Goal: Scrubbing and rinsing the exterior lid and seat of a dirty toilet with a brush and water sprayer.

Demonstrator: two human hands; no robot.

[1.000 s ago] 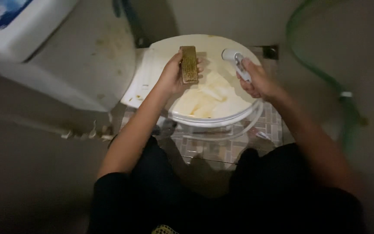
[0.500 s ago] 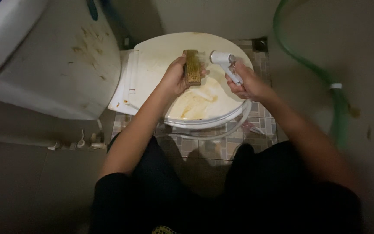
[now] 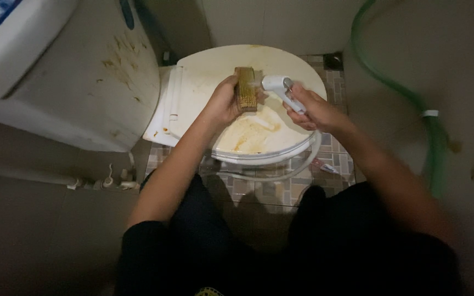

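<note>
The left hand [image 3: 223,104] grips a brown brush [image 3: 245,89] by its long edges, fingers curled around it, over the closed toilet lid [image 3: 204,74]. The right hand [image 3: 309,109] wraps its fingers around a white sprayer [image 3: 277,86], nozzle just right of the brush and pointing at it. The near part of the lid is stained brown. A green hose [image 3: 407,90] curves at the right, a tank [image 3: 83,77] stands at the left.

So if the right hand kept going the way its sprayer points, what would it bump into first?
The right hand aims the white sprayer leftward at the brown scrub brush held in the left hand. It would probably meet the brush first, just above the toilet lid, though depth is hard to judge.
</note>
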